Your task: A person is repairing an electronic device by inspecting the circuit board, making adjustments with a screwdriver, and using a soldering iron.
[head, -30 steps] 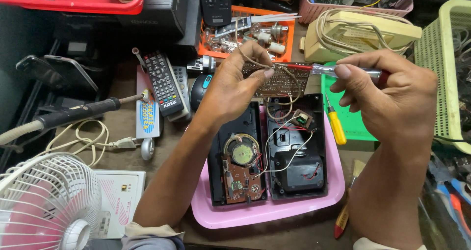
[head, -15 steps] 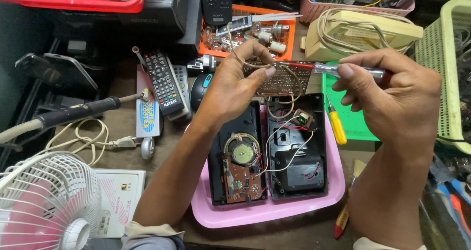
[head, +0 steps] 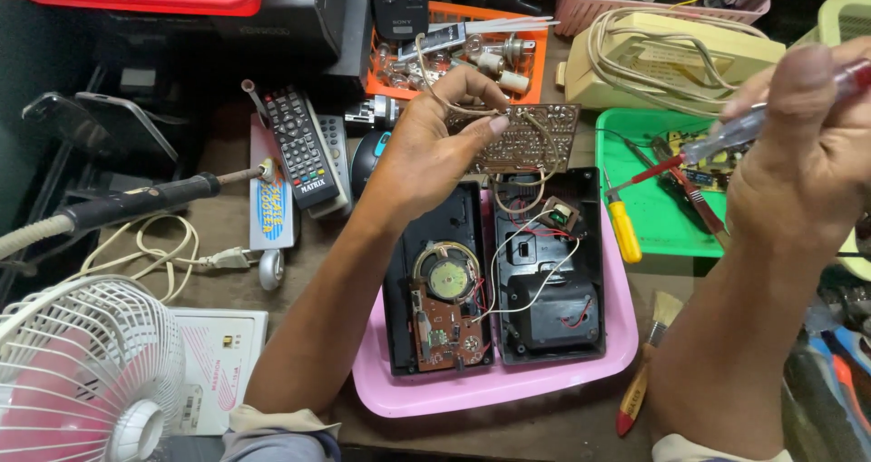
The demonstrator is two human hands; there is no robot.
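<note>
We see the opened radio case (head: 494, 281) lying in a tray (head: 608, 353) on the bench (head: 227, 154). The circuit board (head: 531, 138) hangs just behind it. Left of the tray lie two remote controls (head: 304, 149), with the soldering iron (head: 136, 204) farther left and the table fan (head: 86, 376) nearest us. A screwdriver (head: 623, 229) lies right of the tray.

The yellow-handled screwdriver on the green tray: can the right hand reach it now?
Probably not at once: the right hand already holds a clear-handled tester screwdriver. Nothing covers the yellow-handled screwdriver on the green tray.
</note>
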